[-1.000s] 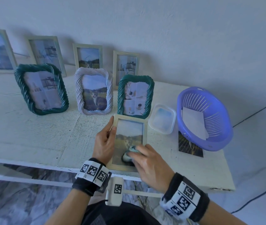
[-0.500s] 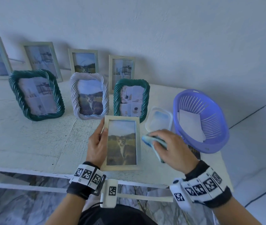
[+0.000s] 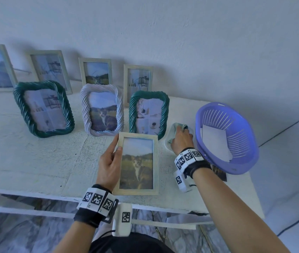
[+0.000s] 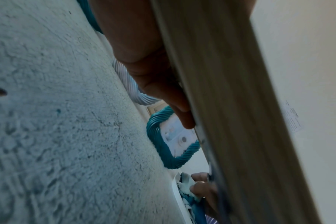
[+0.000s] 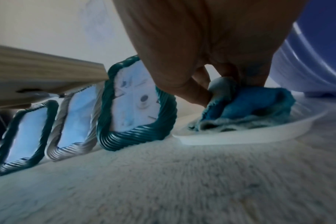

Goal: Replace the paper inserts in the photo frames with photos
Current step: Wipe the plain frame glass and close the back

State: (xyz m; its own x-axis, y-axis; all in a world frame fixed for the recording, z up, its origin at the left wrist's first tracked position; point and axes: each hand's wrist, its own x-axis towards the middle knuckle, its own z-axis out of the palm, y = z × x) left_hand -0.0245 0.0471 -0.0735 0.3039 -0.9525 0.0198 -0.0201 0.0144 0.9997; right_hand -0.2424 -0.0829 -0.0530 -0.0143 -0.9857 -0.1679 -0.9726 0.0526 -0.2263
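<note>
**Cloth goes back in the tray, finished frame waits in the left hand**

The right hand [image 3: 181,138] pinches a blue-and-white cloth [image 5: 246,106] between thumb and fingertips, this grip pressing it down into the shallow white tray [image 5: 240,136] that sits on the tabletop [image 3: 35,152] between the nearest green frame [image 3: 148,114] and the purple basket [image 3: 227,137]. The left hand [image 3: 109,166] has its grip closed round the left edge of a pale wooden frame [image 3: 137,164], thumb on the front and fingers behind, holding it lifted off the tabletop at the near edge. That frame already shows a cat photo behind its glass.

Farther out, a white twisted frame [image 3: 102,110] with the same cat photo stands left of the green one, and a second green frame [image 3: 43,108] stands at far left; both green frames appear to carry pale printed sheets. Four more plain frames lean against the wall behind. White paper [image 3: 214,141] lies in the basket, and a dark photo [image 3: 219,173] peeks from under the basket's near side.

By my reading, the wooden frame is done and the wiping step is closing. The next move calls for letting the cloth go in the tray, then standing the wooden frame among the others without knocking them, and taking up a frame that looks unchanged.
</note>
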